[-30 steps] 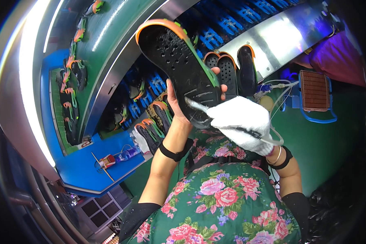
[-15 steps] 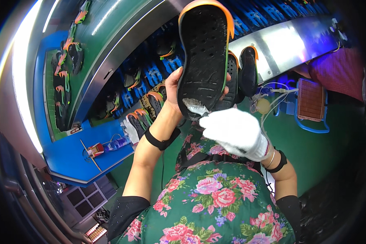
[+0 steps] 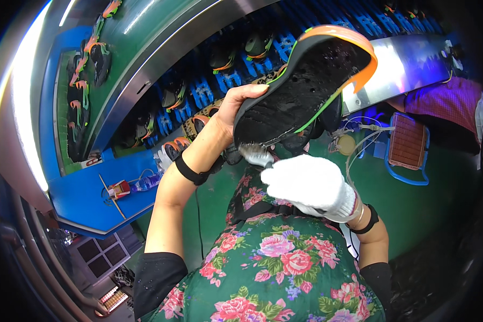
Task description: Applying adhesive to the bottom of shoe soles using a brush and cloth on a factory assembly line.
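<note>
Left hand [image 3: 233, 110]: bare, clamped on the left edge of a shoe sole [image 3: 300, 91]
Right hand [image 3: 308, 182]: white-gloved, closed around a brush [image 3: 258, 156]
Sole: black with an orange and green rim, tilted, held mid-scene, orange end far and right
Brush: pale bristles against the sole's near end
Blue bench [image 3: 80, 201]: left, bearing a plastic bottle [image 3: 146, 183]
Brown-seated stool [image 3: 408, 140]: right, on the green floor [image 3: 413, 214]

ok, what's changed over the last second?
The shoe sole swung clockwise: its far end leaned left, then stood nearly upright, now leans right. The brush went from the sole's inner face to its near edge. Nothing was taken or let go: left hand still holds the sole, gloved right hand the brush. The bottle stayed on the blue table.
</note>
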`<state>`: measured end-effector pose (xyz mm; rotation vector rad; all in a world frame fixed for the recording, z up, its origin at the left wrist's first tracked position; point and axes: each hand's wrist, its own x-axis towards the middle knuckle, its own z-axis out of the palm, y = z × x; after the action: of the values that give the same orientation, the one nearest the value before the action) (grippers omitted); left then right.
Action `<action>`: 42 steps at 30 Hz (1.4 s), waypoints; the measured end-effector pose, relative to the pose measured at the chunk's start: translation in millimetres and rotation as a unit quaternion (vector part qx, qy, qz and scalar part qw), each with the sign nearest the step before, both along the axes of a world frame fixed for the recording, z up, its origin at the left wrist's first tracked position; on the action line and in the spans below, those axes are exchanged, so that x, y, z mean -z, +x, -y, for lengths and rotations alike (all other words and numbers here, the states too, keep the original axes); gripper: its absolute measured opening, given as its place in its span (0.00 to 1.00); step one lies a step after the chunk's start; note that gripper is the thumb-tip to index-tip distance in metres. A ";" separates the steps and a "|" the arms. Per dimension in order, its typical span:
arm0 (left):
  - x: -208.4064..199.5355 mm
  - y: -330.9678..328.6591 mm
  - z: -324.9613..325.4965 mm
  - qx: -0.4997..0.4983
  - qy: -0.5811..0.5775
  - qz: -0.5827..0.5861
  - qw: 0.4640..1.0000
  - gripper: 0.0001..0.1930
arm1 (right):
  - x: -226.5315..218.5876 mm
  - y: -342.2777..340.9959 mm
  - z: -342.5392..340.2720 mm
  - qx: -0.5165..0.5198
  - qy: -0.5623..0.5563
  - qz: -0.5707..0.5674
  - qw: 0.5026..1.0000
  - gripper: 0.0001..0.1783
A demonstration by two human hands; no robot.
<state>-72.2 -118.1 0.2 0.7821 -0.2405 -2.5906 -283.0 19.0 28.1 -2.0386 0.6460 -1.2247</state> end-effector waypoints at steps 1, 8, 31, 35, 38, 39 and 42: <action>0.5 0.8 -0.1 -0.001 0.001 0.000 1.000 0.23 | -4.0 -1.1 0.2 -0.029 0.030 0.040 0.998 0.15; -10.2 -0.2 2.6 0.018 -0.015 -0.050 0.998 0.21 | -3.6 -2.1 9.5 0.042 0.001 -0.003 0.999 0.17; 6.3 -39.9 -63.2 -0.051 0.102 -0.089 0.989 0.33 | 1.4 -60.4 62.1 0.299 -0.105 -0.113 0.942 0.18; 25.5 -24.2 -54.4 -0.148 0.161 -0.110 0.970 0.34 | 8.3 -24.2 22.2 0.181 -0.053 -0.093 0.978 0.19; 22.5 -22.3 -48.7 -0.080 0.075 -0.138 0.984 0.37 | -5.7 -24.1 7.7 0.040 0.125 0.081 0.988 0.15; 19.1 -21.8 -49.0 -0.076 0.085 -0.170 0.979 0.39 | -13.0 -30.4 8.3 -0.012 0.220 0.160 0.962 0.12; 22.4 -16.8 -47.6 -0.090 0.073 -0.224 0.968 0.41 | -15.7 -48.7 13.3 0.016 0.300 0.315 0.900 0.08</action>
<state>-89.0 -70.5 -22.1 0.2311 0.1509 -2.5441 -331.7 5.6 43.8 -1.0451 0.6263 -1.3867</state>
